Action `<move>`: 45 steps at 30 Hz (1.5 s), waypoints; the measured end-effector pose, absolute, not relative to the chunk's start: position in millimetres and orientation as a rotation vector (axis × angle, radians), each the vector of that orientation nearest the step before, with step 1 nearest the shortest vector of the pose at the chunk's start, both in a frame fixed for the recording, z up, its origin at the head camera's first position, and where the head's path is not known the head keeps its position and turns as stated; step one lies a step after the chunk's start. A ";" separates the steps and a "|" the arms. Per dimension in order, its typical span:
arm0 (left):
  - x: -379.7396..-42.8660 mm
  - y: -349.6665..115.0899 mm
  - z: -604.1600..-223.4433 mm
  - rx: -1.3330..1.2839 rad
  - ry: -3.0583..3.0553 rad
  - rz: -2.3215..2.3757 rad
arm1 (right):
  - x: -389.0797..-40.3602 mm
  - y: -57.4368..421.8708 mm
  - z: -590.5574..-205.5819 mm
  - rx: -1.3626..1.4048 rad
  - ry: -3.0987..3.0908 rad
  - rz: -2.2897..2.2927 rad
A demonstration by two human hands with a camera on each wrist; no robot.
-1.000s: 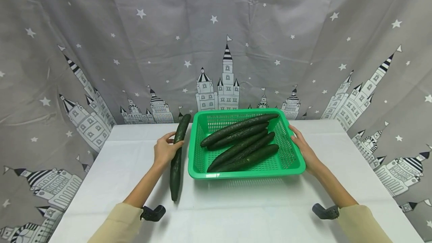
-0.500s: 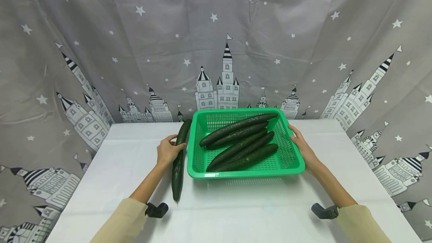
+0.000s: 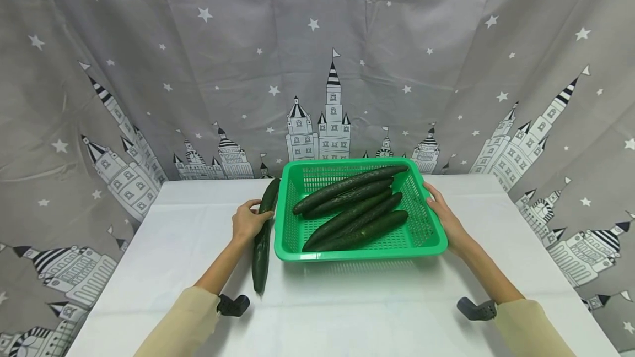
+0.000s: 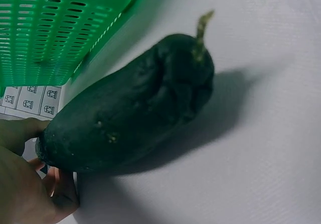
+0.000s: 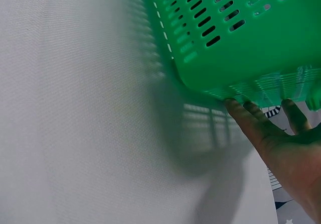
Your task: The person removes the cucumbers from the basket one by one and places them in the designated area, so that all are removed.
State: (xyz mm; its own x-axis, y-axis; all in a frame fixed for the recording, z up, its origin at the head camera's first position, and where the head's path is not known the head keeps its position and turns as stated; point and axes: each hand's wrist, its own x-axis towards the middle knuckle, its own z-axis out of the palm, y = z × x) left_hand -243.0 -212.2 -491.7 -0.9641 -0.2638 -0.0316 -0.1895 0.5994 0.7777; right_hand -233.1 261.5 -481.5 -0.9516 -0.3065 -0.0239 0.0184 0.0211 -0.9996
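Note:
My left hand (image 3: 248,222) pinches a long dark green cucumber (image 3: 260,260) around its middle, thumb on one side and fingers on the other. The cucumber lies lengthwise beside the left wall of a green plastic basket (image 3: 357,256), its far end right at the rim. The left wrist view shows its near end with a dry stem (image 4: 201,30) and a shadow beneath on the white cloth. Several more cucumbers (image 3: 364,230) lie slanted inside the basket. My right hand (image 3: 448,225) rests against the basket's right side, its extended fingertips (image 5: 233,103) at the perforated wall.
A white-covered table (image 3: 347,318) spreads under everything. Behind it hangs a grey curtain (image 3: 387,70) printed with castles and stars. Dark wrist-worn devices stick out below both hands.
My left hand has shifted slightly right with the cucumber, and the cucumber's far end has come down closer against the basket's left side. The right hand has stayed on the basket.

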 end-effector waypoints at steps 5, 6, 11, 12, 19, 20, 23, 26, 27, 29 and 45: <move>-244.4 -212.1 -492.4 0.376 -2.756 -1.302 | -233.2 261.9 -480.9 -0.309 2.055 -2.039; -244.6 -212.2 -492.4 0.374 -2.761 -1.302 | -233.4 262.0 -481.0 -0.311 2.052 -2.043; -244.3 -213.4 -492.2 0.348 -2.798 -1.290 | -233.4 262.2 -482.0 -0.319 2.044 -2.048; -244.0 -213.8 -492.3 0.343 -2.803 -1.292 | -233.3 262.3 -482.3 -0.319 2.046 -2.046; -240.5 -217.8 -494.8 0.333 -2.810 -1.302 | -232.9 261.5 -482.5 -0.314 2.053 -2.035; -240.2 -218.2 -494.7 0.332 -2.811 -1.302 | -232.8 261.5 -482.6 -0.313 2.052 -2.037; -239.6 -219.3 -493.6 0.313 -2.816 -1.307 | -232.7 261.7 -483.0 -0.314 2.047 -2.040; -239.6 -220.9 -492.4 0.309 -2.820 -1.311 | -232.5 261.8 -483.1 -0.321 2.039 -2.043; -239.8 -221.6 -492.3 0.311 -2.819 -1.318 | -232.5 261.7 -483.1 -0.324 2.036 -2.046; -240.2 -223.2 -492.3 0.318 -2.819 -1.320 | -232.5 261.6 -483.1 -0.329 2.034 -2.046; -240.9 -234.5 -475.2 0.332 -2.765 -1.365 | -233.3 261.8 -484.2 -0.324 2.045 -2.048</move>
